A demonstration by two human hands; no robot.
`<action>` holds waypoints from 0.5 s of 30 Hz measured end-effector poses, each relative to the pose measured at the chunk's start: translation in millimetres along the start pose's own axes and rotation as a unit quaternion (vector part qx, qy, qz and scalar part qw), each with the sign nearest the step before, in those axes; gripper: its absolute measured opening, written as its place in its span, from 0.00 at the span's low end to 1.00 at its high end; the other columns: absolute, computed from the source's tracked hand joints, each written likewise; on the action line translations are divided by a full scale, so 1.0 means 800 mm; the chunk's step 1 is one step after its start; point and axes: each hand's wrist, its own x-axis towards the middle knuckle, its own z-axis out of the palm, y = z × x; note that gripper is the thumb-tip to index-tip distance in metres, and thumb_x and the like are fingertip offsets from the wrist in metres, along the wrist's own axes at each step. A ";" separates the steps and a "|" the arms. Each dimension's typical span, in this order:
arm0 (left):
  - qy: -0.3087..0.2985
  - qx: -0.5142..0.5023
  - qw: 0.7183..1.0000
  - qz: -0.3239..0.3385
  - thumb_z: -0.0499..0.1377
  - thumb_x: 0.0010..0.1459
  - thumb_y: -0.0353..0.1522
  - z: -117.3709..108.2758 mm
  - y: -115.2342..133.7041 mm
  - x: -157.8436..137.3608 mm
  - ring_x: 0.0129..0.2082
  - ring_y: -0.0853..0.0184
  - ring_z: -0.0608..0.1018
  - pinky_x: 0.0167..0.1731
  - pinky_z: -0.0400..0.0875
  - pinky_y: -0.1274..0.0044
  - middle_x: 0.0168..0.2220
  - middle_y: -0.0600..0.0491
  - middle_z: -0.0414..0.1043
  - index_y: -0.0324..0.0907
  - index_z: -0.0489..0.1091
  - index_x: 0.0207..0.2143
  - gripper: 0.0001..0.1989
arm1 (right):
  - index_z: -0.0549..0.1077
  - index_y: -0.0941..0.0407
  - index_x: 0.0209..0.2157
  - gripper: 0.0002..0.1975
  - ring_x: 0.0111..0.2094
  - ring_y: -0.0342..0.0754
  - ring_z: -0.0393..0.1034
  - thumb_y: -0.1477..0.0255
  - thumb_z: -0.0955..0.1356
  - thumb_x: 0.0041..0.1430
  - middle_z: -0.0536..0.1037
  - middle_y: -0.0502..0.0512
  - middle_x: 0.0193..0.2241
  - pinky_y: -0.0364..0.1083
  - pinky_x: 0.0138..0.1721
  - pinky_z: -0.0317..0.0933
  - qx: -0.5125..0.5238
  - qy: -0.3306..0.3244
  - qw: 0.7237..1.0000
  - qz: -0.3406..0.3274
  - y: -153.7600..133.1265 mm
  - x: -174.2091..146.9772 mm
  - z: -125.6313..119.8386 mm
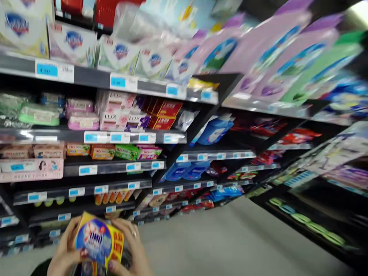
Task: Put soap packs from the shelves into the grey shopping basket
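Observation:
Low in the head view I hold a yellow and blue OMO pack (96,239), its printed front facing me and slightly tilted. My left hand (63,249) grips its left side, thumb on the front. My right hand (132,247) is wrapped round the right side, with a ring on one finger and the thumb at the lower corner. Just under the pack a dark patterned item (91,269) shows in part; I cannot make out what it is. Both hands are in front of the lower shelves, above the floor.
Shelves ahead carry soap boxes (119,53), LUX soap packs (115,119) and smaller soap bars (102,151). Large pink detergent bottles (276,38) stand on the upper right shelf, blurred. Grey floor (201,245) runs between these shelves and a dark rack (310,207) at right.

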 end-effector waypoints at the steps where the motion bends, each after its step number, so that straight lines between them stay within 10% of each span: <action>1: 0.000 -0.032 0.999 -0.030 0.72 0.40 0.40 -0.002 0.000 -0.007 0.54 0.44 0.72 0.46 0.75 0.59 0.55 0.45 0.69 0.48 0.61 0.57 0.41 | 0.65 0.47 0.60 0.40 0.60 0.66 0.61 0.45 0.71 0.48 0.66 0.62 0.58 0.59 0.58 0.60 0.080 -0.006 0.997 0.021 -0.007 -0.008 -0.006; 4: -0.067 -0.100 0.989 -0.088 0.70 0.42 0.38 -0.004 0.001 -0.027 0.50 0.48 0.75 0.43 0.76 0.59 0.56 0.46 0.68 0.52 0.52 0.63 0.47 | 0.51 0.46 0.66 0.56 0.63 0.64 0.58 0.47 0.76 0.40 0.57 0.63 0.65 0.56 0.57 0.62 0.257 0.006 0.963 0.079 -0.012 -0.038 0.009; 8: -0.138 -0.072 0.983 -0.096 0.69 0.46 0.38 -0.004 0.000 -0.045 0.48 0.53 0.76 0.41 0.77 0.64 0.59 0.47 0.64 0.58 0.44 0.66 0.51 | 0.57 0.46 0.63 0.47 0.60 0.59 0.63 0.61 0.79 0.44 0.65 0.62 0.61 0.53 0.56 0.64 0.310 0.063 0.942 0.110 -0.012 -0.075 0.041; 15: -0.120 0.106 0.985 -0.060 0.66 0.41 0.56 -0.009 0.000 -0.045 0.29 0.64 0.78 0.26 0.73 0.78 0.37 0.46 0.77 0.41 0.65 0.53 0.42 | 0.66 0.53 0.55 0.31 0.49 0.58 0.73 0.58 0.74 0.52 0.75 0.61 0.51 0.49 0.47 0.71 0.342 0.104 0.916 0.181 -0.033 -0.067 0.038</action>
